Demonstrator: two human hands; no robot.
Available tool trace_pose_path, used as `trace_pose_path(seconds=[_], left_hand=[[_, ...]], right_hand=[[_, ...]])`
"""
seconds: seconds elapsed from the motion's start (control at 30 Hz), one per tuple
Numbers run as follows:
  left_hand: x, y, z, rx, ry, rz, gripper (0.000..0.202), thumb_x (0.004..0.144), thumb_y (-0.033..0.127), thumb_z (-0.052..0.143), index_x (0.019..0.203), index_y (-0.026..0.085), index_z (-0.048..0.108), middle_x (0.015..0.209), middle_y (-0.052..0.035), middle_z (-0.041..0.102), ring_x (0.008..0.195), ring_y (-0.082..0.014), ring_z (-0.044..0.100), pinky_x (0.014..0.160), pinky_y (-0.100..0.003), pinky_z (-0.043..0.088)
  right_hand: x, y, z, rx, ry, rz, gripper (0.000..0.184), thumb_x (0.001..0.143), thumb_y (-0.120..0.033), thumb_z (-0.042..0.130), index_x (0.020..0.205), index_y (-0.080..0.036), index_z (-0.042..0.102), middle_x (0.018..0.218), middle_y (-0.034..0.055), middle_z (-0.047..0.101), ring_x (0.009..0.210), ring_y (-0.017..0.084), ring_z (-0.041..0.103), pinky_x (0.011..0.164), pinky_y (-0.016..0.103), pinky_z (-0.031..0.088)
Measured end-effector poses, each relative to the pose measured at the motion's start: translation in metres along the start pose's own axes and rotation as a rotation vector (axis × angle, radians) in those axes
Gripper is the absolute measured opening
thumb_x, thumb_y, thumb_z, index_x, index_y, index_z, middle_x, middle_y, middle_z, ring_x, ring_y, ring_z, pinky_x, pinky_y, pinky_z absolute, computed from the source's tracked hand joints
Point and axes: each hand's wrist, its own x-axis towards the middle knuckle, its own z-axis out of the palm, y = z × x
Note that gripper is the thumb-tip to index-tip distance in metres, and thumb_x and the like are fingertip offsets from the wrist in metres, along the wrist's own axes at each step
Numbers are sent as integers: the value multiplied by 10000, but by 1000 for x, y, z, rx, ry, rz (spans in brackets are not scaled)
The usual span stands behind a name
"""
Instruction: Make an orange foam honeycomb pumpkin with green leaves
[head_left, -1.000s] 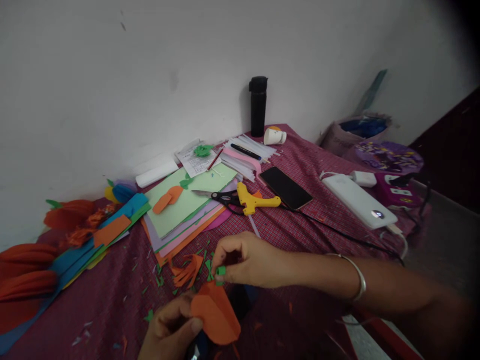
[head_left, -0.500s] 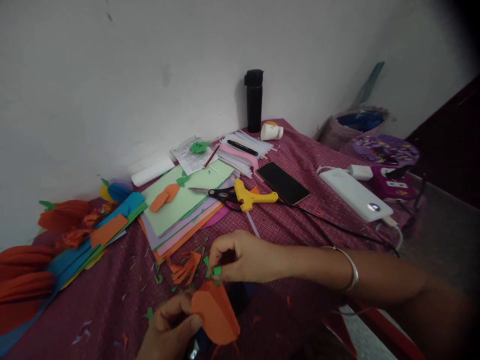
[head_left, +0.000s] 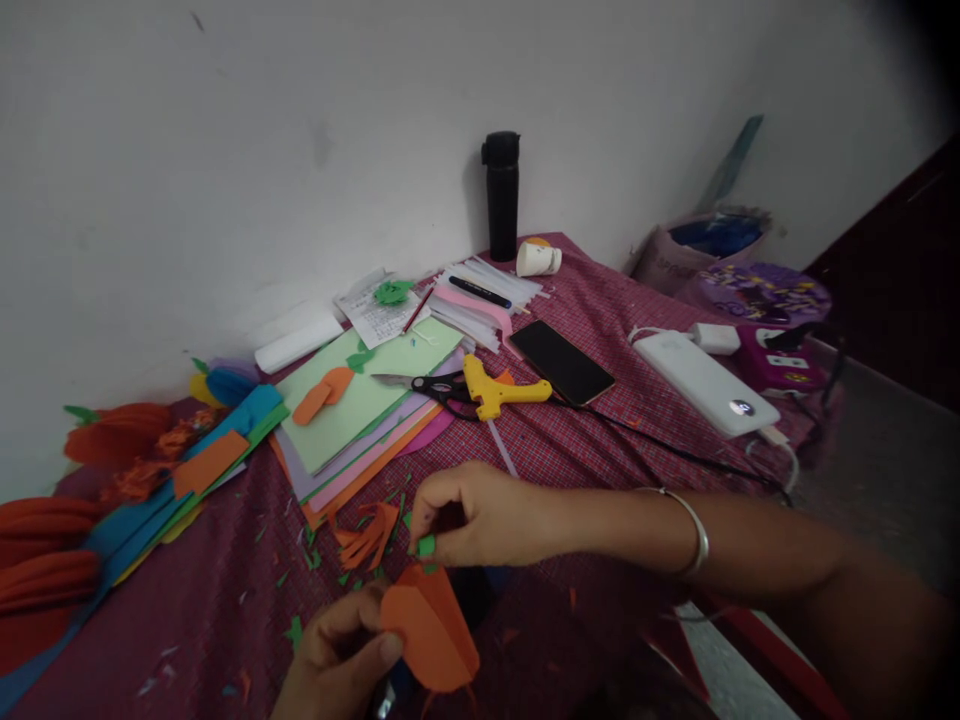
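Note:
Between the thumb and fingers of my left hand (head_left: 339,655) is an orange folded paper piece (head_left: 431,630) with rounded ends, its layers fanned slightly apart. My right hand (head_left: 472,520) pinches a small green paper strip (head_left: 426,546) just over the top end of the orange piece. Whether the strip touches the orange paper I cannot tell. Orange paper scraps (head_left: 367,538) and green snippets lie on the cloth behind my hands. A yellow glue gun (head_left: 499,388) rests against black-handled scissors (head_left: 431,385) farther back.
Stacked coloured sheets (head_left: 360,410) lie left of the scissors. A phone (head_left: 562,362), a white power bank (head_left: 705,385) and a black cable are on the right. A black flask (head_left: 502,200) stands by the wall near a paper cup (head_left: 538,260). Orange paper pumpkins (head_left: 45,570) sit far left.
My right hand has shifted slightly up and left with the green strip, away from the orange paper's top. My left hand holds nearly the same place. The whole view has shifted a little.

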Motion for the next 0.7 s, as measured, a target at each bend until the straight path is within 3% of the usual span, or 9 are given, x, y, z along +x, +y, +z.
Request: trace_pose_path(seconds=[0.23, 0.53, 0.7], left_hand=[[-1, 2, 3, 20, 22, 1, 274, 555, 367, 901, 574, 172, 710, 646, -5, 615, 669, -150, 566, 674, -267, 484], [-1, 1, 2, 59, 44, 19, 268, 572, 369, 890, 581, 170, 710, 661, -29, 642, 672, -173, 598, 604, -265, 500], [-2, 1, 2, 179, 54, 180, 269, 637, 394, 844, 572, 171, 707, 650, -37, 661, 640, -166, 597, 625, -264, 505]], right_hand=[[-1, -1, 0, -58, -6, -38, 51, 758, -96, 649, 776, -140, 633, 679, -50, 549, 599, 59, 470, 536, 160, 376], [-3, -10, -2, 33, -23, 30, 220, 737, 1, 541, 874, -141, 637, 730, -44, 564, 601, 57, 465, 557, 169, 383], [-3, -13, -3, 83, -14, 60, 144, 795, -37, 540, 854, -138, 623, 744, -31, 572, 658, 76, 507, 615, 189, 415]])
